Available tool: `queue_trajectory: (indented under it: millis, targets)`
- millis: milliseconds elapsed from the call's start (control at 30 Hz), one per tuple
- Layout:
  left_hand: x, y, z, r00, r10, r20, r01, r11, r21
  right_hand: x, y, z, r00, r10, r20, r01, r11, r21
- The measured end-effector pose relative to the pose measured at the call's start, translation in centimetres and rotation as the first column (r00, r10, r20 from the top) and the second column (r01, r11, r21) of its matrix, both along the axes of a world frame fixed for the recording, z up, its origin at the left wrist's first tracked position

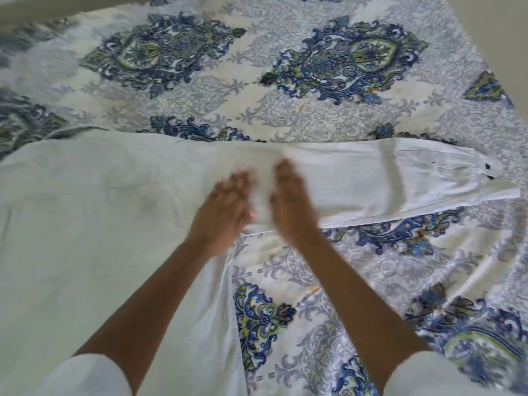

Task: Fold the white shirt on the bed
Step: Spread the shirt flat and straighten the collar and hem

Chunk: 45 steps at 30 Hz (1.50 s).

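Observation:
The white shirt [100, 212] lies spread flat on the bed, its body filling the left half of the view. One long sleeve [400, 178] stretches out to the right, ending in a buttoned cuff [491, 170]. My left hand [225, 207] and my right hand [288, 201] lie side by side on the cloth where the sleeve meets the body. Both have straight fingers pointing away from me and press flat on the fabric. Both hands are blurred by motion.
A quilt [328, 81] with a blue, green and white paisley pattern covers the bed beneath and all around the shirt. The bed's far edge runs along the top right corner. My white sleeves show at the bottom of the view.

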State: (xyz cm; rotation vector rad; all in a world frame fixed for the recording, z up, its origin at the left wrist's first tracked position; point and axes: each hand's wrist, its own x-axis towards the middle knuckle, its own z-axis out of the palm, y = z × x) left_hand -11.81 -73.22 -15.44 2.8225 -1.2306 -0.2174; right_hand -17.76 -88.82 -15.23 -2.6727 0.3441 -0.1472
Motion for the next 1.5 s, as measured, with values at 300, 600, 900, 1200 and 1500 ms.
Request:
queue_trajectory:
  millis: [300, 600, 900, 1200, 1500]
  targets:
    - [-3.3, 8.0, 0.0, 0.971, 0.239, 0.014, -0.239, 0.971, 0.003, -3.4, -4.2, -0.2, 0.884, -0.338, -0.323, 0.289, 0.938, -0.190]
    - [-9.0, 9.1, 0.2, 0.975, 0.220, 0.008, -0.220, 0.976, 0.006, -7.2, -0.8, -0.5, 0.897, -0.199, -0.394, 0.117, 0.968, -0.223]
    - [-17.2, 11.1, 1.6, 0.969, 0.208, -0.136, -0.213, 0.977, -0.022, -11.9, 12.9, 4.4, 0.967, -0.086, -0.241, 0.189, 0.877, 0.442]
    - [-19.6, 14.2, 3.2, 0.969, 0.166, -0.184, -0.199, 0.965, -0.174, -13.8, 15.4, 3.7, 0.762, -0.361, -0.538, 0.599, 0.708, 0.375]
    - [-14.7, 12.1, 0.7, 0.965, 0.114, -0.237, -0.108, 0.993, 0.038, -13.1, 15.5, 2.4, 0.845, -0.356, -0.400, 0.429, 0.897, 0.109]
